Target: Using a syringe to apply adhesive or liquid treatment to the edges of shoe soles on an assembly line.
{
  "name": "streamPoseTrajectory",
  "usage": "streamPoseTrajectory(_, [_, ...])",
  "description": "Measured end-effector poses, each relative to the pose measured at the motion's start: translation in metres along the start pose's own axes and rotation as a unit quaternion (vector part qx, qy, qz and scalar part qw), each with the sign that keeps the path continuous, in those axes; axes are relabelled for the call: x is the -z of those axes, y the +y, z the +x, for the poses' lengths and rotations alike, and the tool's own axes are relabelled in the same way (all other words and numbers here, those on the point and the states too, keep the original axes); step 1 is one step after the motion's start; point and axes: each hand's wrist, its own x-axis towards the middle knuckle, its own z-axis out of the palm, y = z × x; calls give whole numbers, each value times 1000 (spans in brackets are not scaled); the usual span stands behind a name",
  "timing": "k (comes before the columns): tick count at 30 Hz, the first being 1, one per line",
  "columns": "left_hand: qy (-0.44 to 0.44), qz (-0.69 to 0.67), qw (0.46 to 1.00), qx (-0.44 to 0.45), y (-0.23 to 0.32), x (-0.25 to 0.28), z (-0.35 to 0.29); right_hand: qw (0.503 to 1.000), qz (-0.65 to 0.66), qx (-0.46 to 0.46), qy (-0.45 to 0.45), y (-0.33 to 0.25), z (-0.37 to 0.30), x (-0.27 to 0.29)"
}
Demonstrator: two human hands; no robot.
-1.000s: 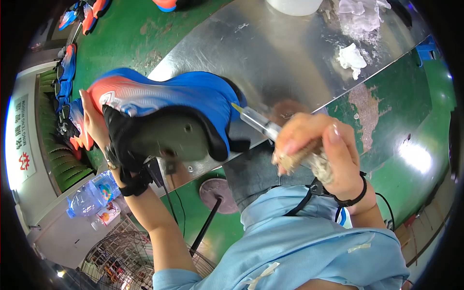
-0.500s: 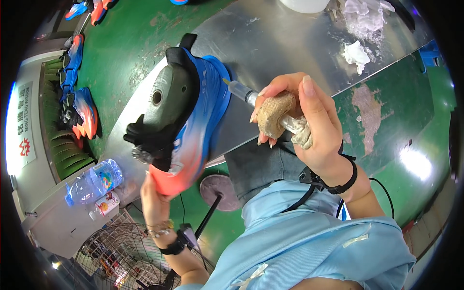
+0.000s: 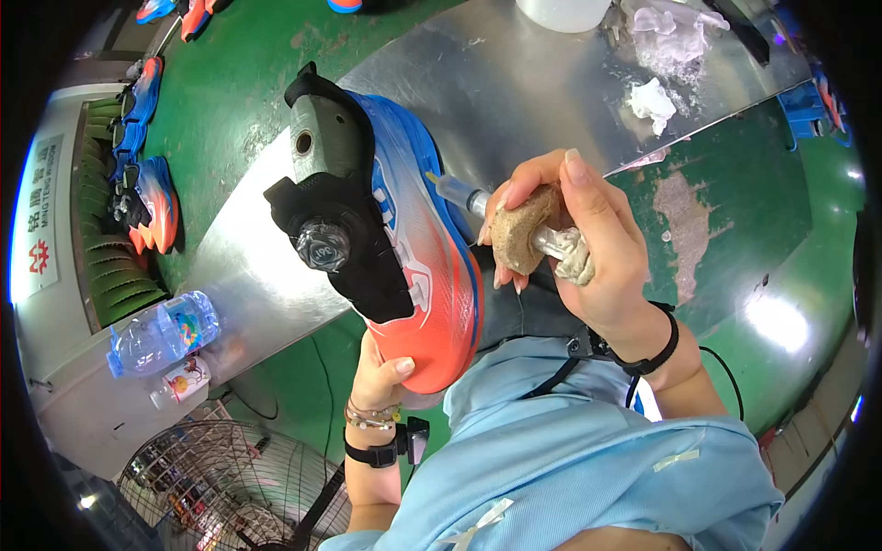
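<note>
The left hand (image 3: 384, 375) grips the toe of a blue-to-orange sports shoe (image 3: 404, 230) on a grey last. The right hand (image 3: 588, 253) is closed around a clear syringe (image 3: 459, 195) and a tan crepe block (image 3: 522, 230).

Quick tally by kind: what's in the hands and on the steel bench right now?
Blue-to-orange shoe on a last, in left hand: 1
Syringe, in right hand: 1
Tan rubbing block, in right hand: 1
White crumpled wads on bench: 2
White container: 1
Total: 6

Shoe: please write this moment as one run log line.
left hand: holds shoe | right hand: holds syringe, tan lump | steel table
</note>
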Motion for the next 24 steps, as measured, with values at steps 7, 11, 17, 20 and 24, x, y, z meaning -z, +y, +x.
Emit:
streamPoseTrajectory(7, [-9, -49, 998, -24, -13, -3, 4, 997, 42, -68, 17, -17, -19, -9])
streamPoseTrajectory(11, [-51, -157, 986, -2, -36, -8, 17, 996, 3, -92, 3, -27, -39, -7])
streamPoseTrajectory(17, [-181, -320, 929, 43, -56, -40, 52, 997, 23, -32, 65, -50, -70, -7])
streamPoseTrajectory(20, [-198, -337, 919, 48, -49, -72, 78, 991, -126, 44, 29, -64, -70, -5])
streamPoseTrajectory(24, [-253, -255, 933, 18, -49, -79, 108, 984, -141, 103, 43, -74, -71, -5])
